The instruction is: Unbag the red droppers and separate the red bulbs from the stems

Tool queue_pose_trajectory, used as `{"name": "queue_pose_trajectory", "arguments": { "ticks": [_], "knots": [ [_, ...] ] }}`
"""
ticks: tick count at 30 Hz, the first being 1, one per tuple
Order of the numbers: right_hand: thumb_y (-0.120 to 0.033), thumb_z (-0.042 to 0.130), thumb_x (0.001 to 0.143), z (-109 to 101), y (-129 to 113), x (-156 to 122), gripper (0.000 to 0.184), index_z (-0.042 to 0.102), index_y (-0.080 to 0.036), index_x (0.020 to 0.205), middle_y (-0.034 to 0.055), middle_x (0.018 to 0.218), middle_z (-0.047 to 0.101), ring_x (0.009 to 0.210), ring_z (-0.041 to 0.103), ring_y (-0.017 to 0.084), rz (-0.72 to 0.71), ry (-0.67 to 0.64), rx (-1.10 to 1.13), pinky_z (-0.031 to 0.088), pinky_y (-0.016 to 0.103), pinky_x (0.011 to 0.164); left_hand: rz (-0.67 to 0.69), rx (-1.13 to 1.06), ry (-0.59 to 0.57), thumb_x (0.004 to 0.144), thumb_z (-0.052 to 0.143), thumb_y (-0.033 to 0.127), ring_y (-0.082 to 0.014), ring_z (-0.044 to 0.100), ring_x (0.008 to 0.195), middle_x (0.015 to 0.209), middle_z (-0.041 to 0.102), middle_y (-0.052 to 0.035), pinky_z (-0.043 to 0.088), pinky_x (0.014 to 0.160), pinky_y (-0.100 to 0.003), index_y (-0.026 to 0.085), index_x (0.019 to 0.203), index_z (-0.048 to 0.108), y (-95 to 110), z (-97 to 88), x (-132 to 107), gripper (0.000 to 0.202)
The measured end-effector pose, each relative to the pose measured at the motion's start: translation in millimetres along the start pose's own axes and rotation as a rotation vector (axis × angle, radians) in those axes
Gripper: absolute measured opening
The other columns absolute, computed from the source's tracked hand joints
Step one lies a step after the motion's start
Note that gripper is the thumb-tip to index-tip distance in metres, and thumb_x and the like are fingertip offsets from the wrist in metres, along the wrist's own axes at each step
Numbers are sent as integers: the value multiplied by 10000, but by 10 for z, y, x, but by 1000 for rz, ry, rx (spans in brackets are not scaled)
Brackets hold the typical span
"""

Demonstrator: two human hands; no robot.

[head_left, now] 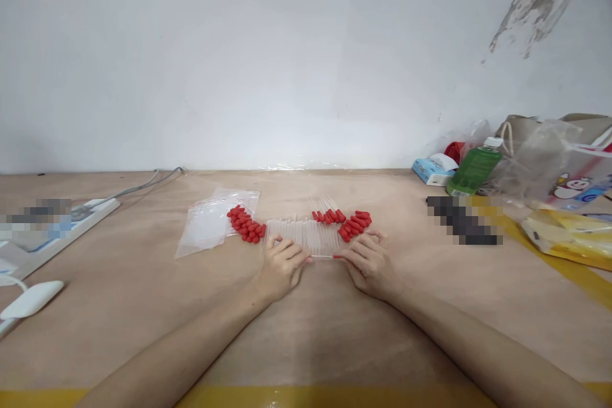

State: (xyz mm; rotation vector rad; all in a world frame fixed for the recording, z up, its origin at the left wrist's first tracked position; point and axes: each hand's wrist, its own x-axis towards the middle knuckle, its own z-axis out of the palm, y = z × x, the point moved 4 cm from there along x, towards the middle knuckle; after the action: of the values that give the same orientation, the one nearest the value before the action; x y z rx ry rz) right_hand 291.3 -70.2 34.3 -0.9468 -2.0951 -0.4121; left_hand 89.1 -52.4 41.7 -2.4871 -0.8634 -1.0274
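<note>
My left hand (282, 266) and my right hand (369, 261) meet over the brown table, each pinching one end of a thin clear tube (322, 257) with a red cap at its right end. Just beyond them lies a row of clear tubes (306, 234). Red rubber caps lie in a pile at the left (245, 225) and another pile at the right (356, 223). More tubes with red caps fitted (329, 214) lie behind the row.
Clear zip bags (210, 220) lie left of the caps. A power strip (71, 220) and white mouse (32, 298) sit at far left. At right are a green bottle (473, 169), a tissue pack (433, 170), plastic bags (554, 169) and yellow packets (568, 233).
</note>
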Motion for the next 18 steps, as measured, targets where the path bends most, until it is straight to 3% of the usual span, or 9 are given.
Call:
{"name": "queue_pose_trajectory", "arguments": {
  "ticks": [5,10,15,18],
  "knots": [
    [-225,517,821,-82,377,-100,152,630,-229,923,34,807,624,772,555,153,237,141,55,389,342,782,-157,-102,56,868,438,167,-129,506,684,743,563,-35,407,646,-269,158,970,605,-222,-36,-128,196],
    [-283,480,810,-117,773,98,246,644,-174,957,87,887,572,792,551,168,526,282,166,459,318,715,-148,-177,75,859,369,100,-124,504,735,846,493,-55,459,642,-238,158,1157,509,-159,59,-18,335],
    [-316,560,697,-11,1325,342,287,638,-131,901,60,782,627,652,555,136,941,75,331,450,272,618,-56,-193,41,852,390,97,-125,519,711,778,528,-34,462,659,-232,152,960,557,8,226,243,206],
    [-359,603,654,93,1465,375,269,644,-132,793,57,742,651,649,567,137,998,-41,398,437,247,595,-12,-163,-30,837,374,86,-135,520,697,741,534,-34,462,652,-239,155,774,545,116,360,334,195]
  ]
}}
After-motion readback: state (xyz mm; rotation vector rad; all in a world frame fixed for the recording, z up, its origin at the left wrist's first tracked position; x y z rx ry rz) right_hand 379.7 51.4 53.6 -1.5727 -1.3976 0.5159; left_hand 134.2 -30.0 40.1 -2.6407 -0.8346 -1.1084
